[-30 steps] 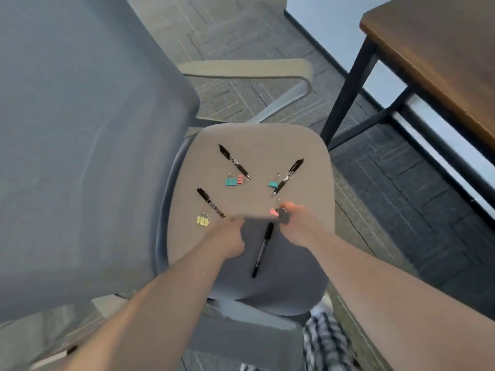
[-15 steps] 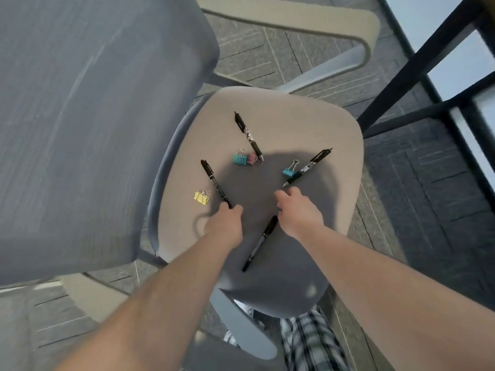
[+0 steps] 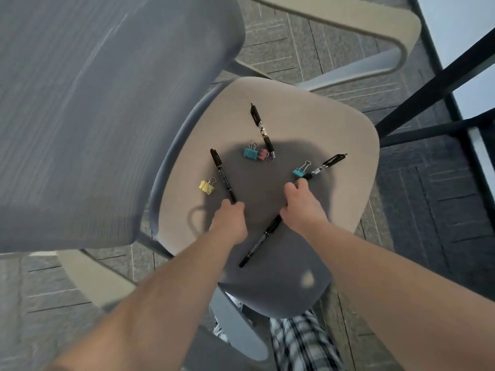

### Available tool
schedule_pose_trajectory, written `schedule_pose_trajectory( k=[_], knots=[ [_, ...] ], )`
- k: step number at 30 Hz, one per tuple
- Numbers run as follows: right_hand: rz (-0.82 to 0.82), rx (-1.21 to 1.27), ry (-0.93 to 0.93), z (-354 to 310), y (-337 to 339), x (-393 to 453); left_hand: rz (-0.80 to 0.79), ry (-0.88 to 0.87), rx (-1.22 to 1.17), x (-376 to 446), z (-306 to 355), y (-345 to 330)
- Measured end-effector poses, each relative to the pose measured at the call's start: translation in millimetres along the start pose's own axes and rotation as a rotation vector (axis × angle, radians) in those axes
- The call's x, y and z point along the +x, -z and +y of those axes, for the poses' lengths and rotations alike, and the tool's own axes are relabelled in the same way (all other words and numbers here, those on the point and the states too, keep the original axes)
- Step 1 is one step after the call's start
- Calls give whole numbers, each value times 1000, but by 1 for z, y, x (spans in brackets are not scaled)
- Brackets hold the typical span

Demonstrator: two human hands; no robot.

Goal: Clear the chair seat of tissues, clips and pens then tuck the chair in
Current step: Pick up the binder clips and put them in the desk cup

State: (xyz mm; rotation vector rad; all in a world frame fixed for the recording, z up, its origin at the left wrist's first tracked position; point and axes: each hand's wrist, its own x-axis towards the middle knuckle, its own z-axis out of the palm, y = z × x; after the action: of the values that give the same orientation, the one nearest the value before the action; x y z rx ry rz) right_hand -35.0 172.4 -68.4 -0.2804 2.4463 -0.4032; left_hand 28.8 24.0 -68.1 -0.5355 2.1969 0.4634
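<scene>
Grey carpet tiles surround a beige chair seat, with a grey mesh backrest rising at 9 o'clock and black table legs at 2 o'clock. Both bare forearms reach in from 6 o'clock, knuckles up. The left hand is curled loosely, its fingertips at the near end of a black pen that runs toward 11 o'clock; whether the fingers actually pinch it cannot be told. A yellow binder clip lies just beside that pen, at its 9 o'clock. The right hand is bent down at the wrist, its fingers narrow and touching the near tip of a second pen that points to 2 o'clock; a teal binder clip sits just beside this pen. A third pen lies on the seat partly under the right wrist, angled toward 7 o'clock. At the seat's 12 o'clock a fourth pen ends beside a teal clip and a pink clip, which touch each other. Plaid trousers show at 6 o'clock.
</scene>
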Motion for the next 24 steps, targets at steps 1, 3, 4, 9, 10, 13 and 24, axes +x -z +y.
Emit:
schedule_pose_trajectory(
  k=[1, 3, 4, 9, 10, 13, 24],
  knots=[
    [4, 30, 3, -1, 2, 0, -3, 11, -21, -1, 0, 1],
    [10, 70, 7, -4, 6, 2, 23, 39, -45, -3, -2, 5],
    [16, 89, 5, -6, 9, 3, 47, 53, -49, -3, -3, 8],
    [105, 172, -2, -17, 30, 14, 270, 130, -151, -5, -17, 34],
    [122, 179, -11, -17, 33, 17, 312, 143, -195, -3, -20, 40],
    [189, 204, -51, -15, 39, 26, 406, 164, -230, 5, -26, 51],
    [184, 109, -160, -6, 34, 47, 399, 176, -208, 33, -28, 46]
  ],
)
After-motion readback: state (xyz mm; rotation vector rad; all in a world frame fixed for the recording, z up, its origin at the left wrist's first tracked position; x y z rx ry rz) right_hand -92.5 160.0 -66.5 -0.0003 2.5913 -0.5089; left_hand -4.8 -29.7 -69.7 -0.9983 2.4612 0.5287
